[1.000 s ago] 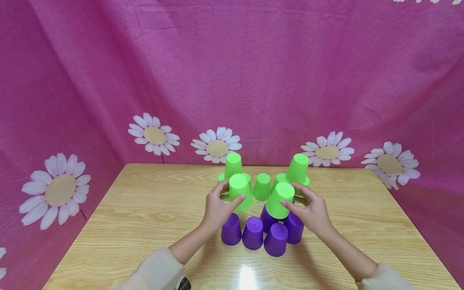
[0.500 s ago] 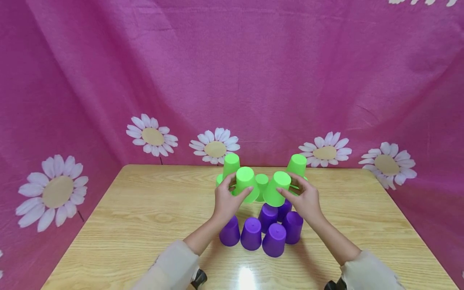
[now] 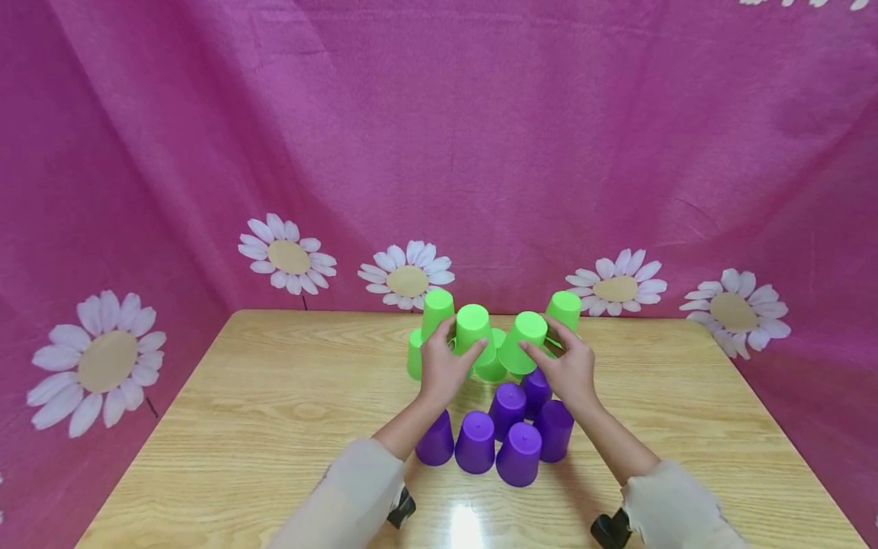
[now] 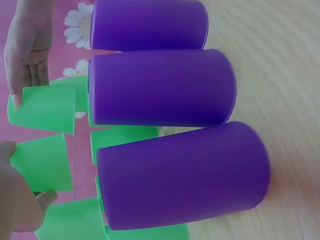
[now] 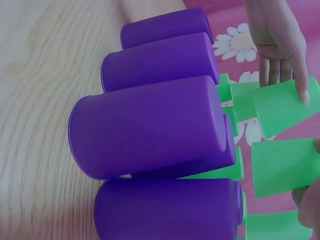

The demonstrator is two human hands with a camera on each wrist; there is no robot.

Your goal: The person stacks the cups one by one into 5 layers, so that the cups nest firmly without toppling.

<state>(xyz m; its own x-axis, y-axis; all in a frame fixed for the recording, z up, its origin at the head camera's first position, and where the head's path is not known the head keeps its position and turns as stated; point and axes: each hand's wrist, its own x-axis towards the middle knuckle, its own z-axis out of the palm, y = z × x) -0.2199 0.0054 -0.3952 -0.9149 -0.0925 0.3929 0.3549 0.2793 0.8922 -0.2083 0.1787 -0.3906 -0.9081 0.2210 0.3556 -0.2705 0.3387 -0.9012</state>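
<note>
In the head view my left hand (image 3: 442, 367) pinches an upside-down green cup (image 3: 473, 335) between thumb and fingers. Just right of it, my right hand (image 3: 572, 370) pinches a second upside-down green cup (image 3: 523, 343), slightly tilted. Both cups are held up, side by side with a small gap, in front of a row of green cups. Of that row, a green cup (image 3: 492, 364) shows in the middle, partly hidden behind the held ones. Two more, a left upper cup (image 3: 437, 311) and a right upper cup (image 3: 565, 308), sit raised on others at the ends.
Several upside-down purple cups (image 3: 518, 456) stand nearer on the wooden table (image 3: 288, 396), below my hands. They fill much of both wrist views, where a purple cup (image 4: 185, 175) looms close. A pink daisy-printed cloth (image 3: 480, 152) hangs behind the table's far edge.
Both hands have moved away from me, over the purple cups toward the green row, carrying their green cups. The two held cups have come closer together.
</note>
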